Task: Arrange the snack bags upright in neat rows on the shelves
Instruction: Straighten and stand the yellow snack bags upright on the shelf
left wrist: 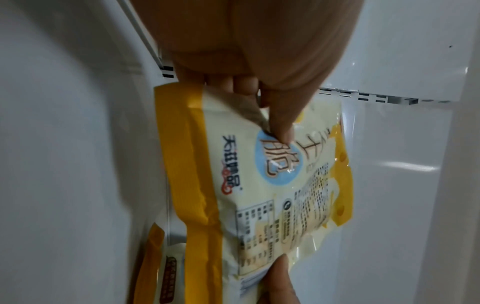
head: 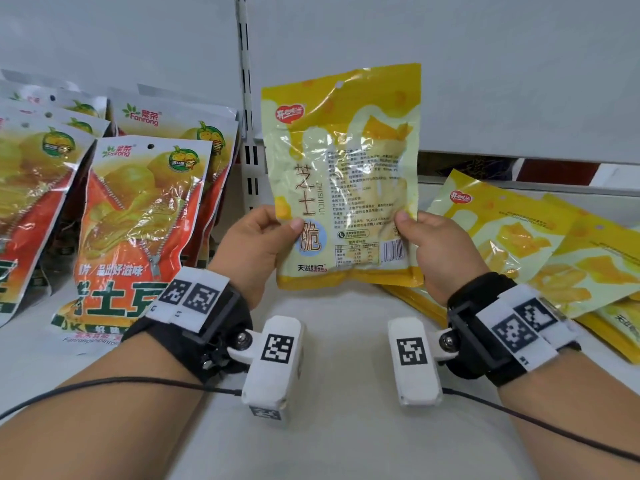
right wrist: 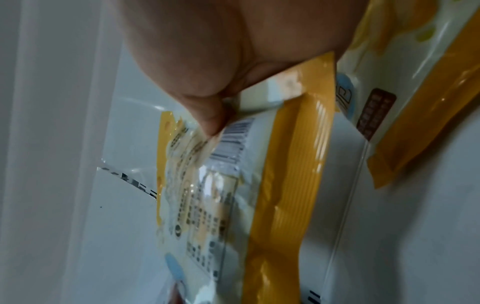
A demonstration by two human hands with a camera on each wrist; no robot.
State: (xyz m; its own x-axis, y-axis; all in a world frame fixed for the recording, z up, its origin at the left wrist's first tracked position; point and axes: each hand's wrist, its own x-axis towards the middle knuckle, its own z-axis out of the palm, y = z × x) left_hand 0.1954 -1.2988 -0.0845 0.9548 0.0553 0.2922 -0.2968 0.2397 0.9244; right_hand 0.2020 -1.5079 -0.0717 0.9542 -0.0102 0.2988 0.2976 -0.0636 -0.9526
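At centre frame, a yellow snack bag [head: 341, 174] is held upright above the white shelf [head: 339, 323]. The left hand [head: 254, 244] pinches its lower left edge, the right hand [head: 431, 251] its lower right edge. Orange bags [head: 138, 216] stand at left; more yellow bags [head: 540, 244] lie flat at right.

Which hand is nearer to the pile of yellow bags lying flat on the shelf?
Right. The right hand is just beside the flat yellow bags; the left hand is beyond the held bag.
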